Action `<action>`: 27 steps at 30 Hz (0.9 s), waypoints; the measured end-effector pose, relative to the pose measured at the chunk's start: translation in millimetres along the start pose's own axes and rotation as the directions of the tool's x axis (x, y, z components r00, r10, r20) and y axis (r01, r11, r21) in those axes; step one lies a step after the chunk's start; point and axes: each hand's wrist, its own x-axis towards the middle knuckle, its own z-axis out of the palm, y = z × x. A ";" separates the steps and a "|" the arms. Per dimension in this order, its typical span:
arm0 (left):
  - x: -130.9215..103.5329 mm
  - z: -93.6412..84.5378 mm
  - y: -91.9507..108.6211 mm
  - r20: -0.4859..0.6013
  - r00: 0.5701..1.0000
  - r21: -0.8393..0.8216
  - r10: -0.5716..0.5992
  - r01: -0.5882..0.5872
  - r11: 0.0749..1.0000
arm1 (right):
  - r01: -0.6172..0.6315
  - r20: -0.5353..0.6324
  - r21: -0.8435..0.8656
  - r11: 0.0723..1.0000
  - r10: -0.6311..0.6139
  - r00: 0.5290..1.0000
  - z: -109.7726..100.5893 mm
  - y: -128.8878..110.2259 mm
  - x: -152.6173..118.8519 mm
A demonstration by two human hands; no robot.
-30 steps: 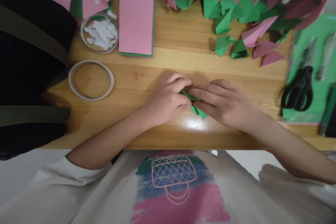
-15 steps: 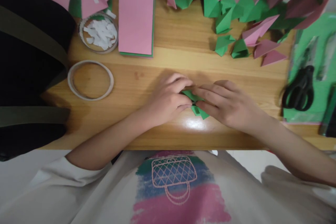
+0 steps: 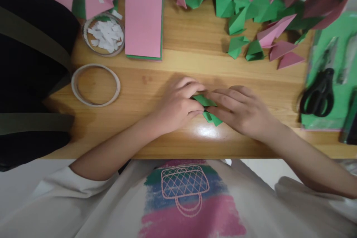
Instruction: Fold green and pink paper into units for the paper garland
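The green paper piece [image 3: 209, 109] lies flat on the wooden table [image 3: 178, 70], close to the near edge and directly in front of you. Its long axis runs diagonally, from upper left toward lower right. The lower-right end shows as a pointed tip, aimed toward you and to your right. The upper-left end is partly hidden under your fingers. The paper is plain green, matte, and folded into a small, narrow, layered form; a dark crease line crosses its middle.

Your left hand [image 3: 177, 106] rests on the table at the left end of the piece, fingers curled and pinching the paper's edge. Your right hand [image 3: 240, 109] lies over the right side, fingers extended and pressing down on the paper. The fingertips of both hands meet at the piece.

A glare spot sits on the table just below the piece.

Farther out, locate these items:
- A tape ring [image 3: 95, 84], lying flat, well to the left.
- A round dish of white paper scraps [image 3: 103, 36], just beyond the ring.
- A stack of pink sheets [image 3: 143, 16] over green sheets, beside the dish.
- A row of folded green and pink paper units [image 3: 259, 3] along the far right edge of the table.
- Black scissors [image 3: 318, 95] on a green sheet [image 3: 340, 70], at the far right.
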 end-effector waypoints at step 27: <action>-1.0 0.2 0.4 0.035 0.999 0.000 -0.021 0.021 1.000 | 0.056 0.042 -0.103 0.993 -0.052 0.998 -0.8 -2.6 7.7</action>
